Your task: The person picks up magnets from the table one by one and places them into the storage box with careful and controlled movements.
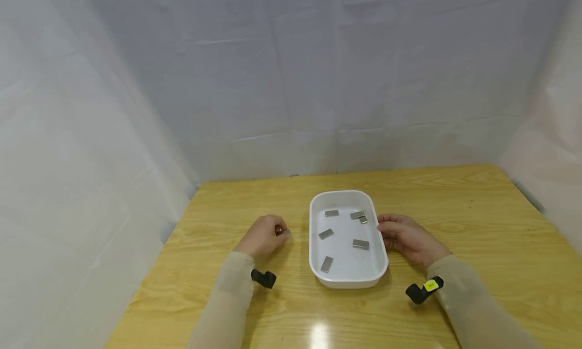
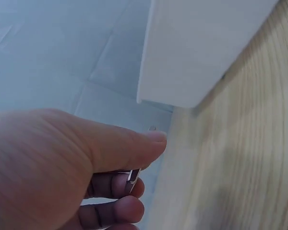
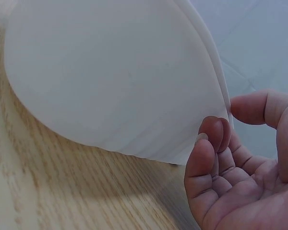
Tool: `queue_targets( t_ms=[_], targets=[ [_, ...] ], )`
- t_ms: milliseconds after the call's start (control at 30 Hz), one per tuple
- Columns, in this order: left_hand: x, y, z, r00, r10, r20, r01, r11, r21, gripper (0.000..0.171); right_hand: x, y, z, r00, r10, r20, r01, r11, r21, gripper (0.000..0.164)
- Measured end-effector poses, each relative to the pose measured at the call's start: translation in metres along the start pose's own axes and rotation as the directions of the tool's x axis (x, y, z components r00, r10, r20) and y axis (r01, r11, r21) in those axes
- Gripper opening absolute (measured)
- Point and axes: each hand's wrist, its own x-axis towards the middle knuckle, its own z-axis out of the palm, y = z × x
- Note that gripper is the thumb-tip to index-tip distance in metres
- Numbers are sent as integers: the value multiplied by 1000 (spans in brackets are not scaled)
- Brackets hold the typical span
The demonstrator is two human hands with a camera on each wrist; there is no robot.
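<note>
Between the thumb and fingers of my left hand (image 1: 265,236) is pinched a small flat silver metal block (image 2: 133,178), mostly covered by the thumb in the left wrist view. This hand is just left of a white plastic tray (image 1: 348,284), low over the table. My right hand (image 1: 411,238) holds the tray's right side, thumb at the rim and the other fingers curled by the outer wall. Several similar metal blocks lie scattered inside the tray, among them one at the centre right (image 1: 360,244) and one near the front left (image 1: 327,264). Two overlap at the back right.
The tray stands on a wooden table (image 1: 454,202) with light yellow grain. Pale sheeting (image 1: 318,86) hangs behind the table and at both sides. A black camera mount (image 1: 263,278) is strapped to the left wrist, another (image 1: 424,290) to the right.
</note>
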Motion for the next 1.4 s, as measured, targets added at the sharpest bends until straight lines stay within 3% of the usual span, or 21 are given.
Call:
queue_targets(
  t_ms=[100,233,433,567,767,1000,1200,1400],
  targets=[
    [0,8,-5,1000,20,7,-20,1000,0,6,2,0,0,1000,-1,2,1,1000,4,42],
    [4,18,-10,995,97,16,-98,995,30,7,3,-1,-1,1000,-4,-3,4,1000,11,40],
    [9,33,-20,977,208,49,-211,974,81,10,5,-2,-1,1000,3,-2,-3,1000,8,41],
    [10,44,-27,965,246,93,-253,965,65,10,6,-1,0,1000,12,-11,-11,1000,9,42],
    [14,60,-34,949,276,152,-285,957,44,10,6,0,-1,1000,8,-13,-8,1000,21,42],
    [24,78,-38,925,311,219,-338,936,97,8,5,0,-2,1000,6,-5,-6,1000,28,42],
    [31,99,-43,907,303,292,-352,926,134,7,5,0,-1,1000,1,2,-1,1000,27,41],
    [41,118,-43,882,326,339,-403,896,185,10,3,-2,2,1000,4,-1,-4,1000,17,42]
  ],
)
